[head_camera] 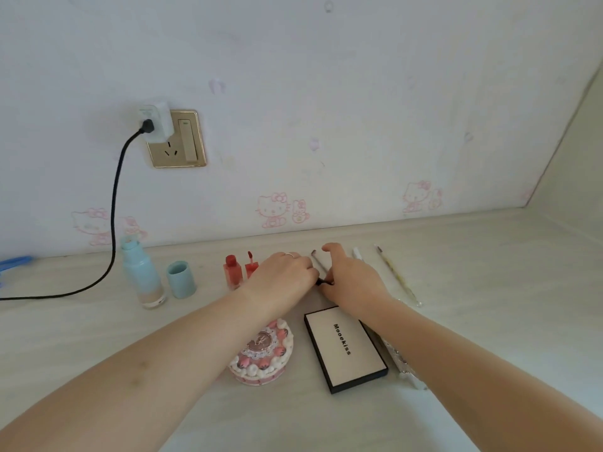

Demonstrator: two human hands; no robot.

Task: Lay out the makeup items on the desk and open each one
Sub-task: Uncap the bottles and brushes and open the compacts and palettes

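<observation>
My left hand and my right hand meet over the desk, both pinching a small thin black item between them. A thin brush lies just behind the hands. An uncapped blue foundation bottle stands at the left with its blue cap beside it. A red lip gloss bottle and its wand part stand open next to my left hand. A pink cake-shaped case and a shut white palette lie nearer to me.
A white pen-like stick and a long yellow-handled brush lie right of my hands. A patterned tube is partly hidden under my right forearm. A black cable runs from the wall socket across the desk's left side.
</observation>
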